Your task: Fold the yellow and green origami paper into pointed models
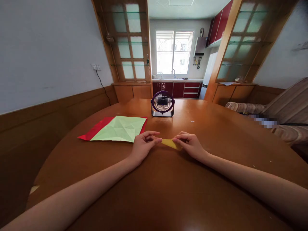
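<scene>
A: What do the fingers have hold of?

B: A folded yellow paper strip (170, 143), pinched at both ends. The left hand (142, 146) closes thumb and forefinger on its left tip; the right hand (190, 144) has its fingers (179, 139) curled down over the right end, pressing it low against the worktop (168, 186).

A: So neither hand is open?

B: No. Both are drawn in tight on the paper, with only a short stretch of yellow showing between them.

A: Where does the strip lie?

B: At the middle of the round wooden worktop, just in front of the person, whose two bare forearms run in from the lower corners of the head view.

A: And around it?

B: Just beside the left hand lies a creased pale green sheet (120, 128), flat, on top of a red sheet (95, 130) whose edge shows along its left side. Farther back, well apart from the hands, a small purple desk fan (162, 103) stands upright, facing the person. Beyond it a kitchen window (173, 52) is lit by daylight.
</scene>
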`<act>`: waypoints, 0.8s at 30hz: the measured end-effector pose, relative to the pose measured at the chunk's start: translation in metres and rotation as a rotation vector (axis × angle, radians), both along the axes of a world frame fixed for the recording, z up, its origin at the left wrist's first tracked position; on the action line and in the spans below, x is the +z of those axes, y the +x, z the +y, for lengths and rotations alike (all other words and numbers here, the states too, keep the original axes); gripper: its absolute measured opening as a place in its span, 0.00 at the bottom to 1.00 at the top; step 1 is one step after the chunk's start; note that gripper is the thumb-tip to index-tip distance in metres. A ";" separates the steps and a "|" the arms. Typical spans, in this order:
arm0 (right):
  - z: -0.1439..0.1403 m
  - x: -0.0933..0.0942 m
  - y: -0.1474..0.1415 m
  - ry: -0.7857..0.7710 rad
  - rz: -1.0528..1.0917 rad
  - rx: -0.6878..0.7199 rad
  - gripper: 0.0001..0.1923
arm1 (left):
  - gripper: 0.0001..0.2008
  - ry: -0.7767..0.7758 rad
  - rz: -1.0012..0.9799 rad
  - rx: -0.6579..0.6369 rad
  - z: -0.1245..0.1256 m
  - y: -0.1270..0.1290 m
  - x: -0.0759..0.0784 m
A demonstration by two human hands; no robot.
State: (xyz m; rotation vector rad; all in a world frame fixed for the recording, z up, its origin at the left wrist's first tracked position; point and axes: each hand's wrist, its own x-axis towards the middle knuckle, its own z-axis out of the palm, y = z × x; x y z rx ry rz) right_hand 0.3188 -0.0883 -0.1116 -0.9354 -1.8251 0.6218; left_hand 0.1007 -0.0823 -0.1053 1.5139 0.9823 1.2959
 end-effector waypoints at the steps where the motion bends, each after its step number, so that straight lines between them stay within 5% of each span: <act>1: 0.000 0.000 0.000 -0.006 0.001 0.002 0.14 | 0.17 -0.032 -0.016 -0.007 0.000 0.000 0.000; 14: 0.005 -0.001 0.004 -0.112 -0.016 0.035 0.14 | 0.16 -0.309 -0.169 -0.097 0.006 -0.003 0.001; 24: 0.008 -0.003 0.005 -0.196 0.004 0.053 0.14 | 0.16 -0.205 -0.026 -0.186 0.007 0.001 -0.003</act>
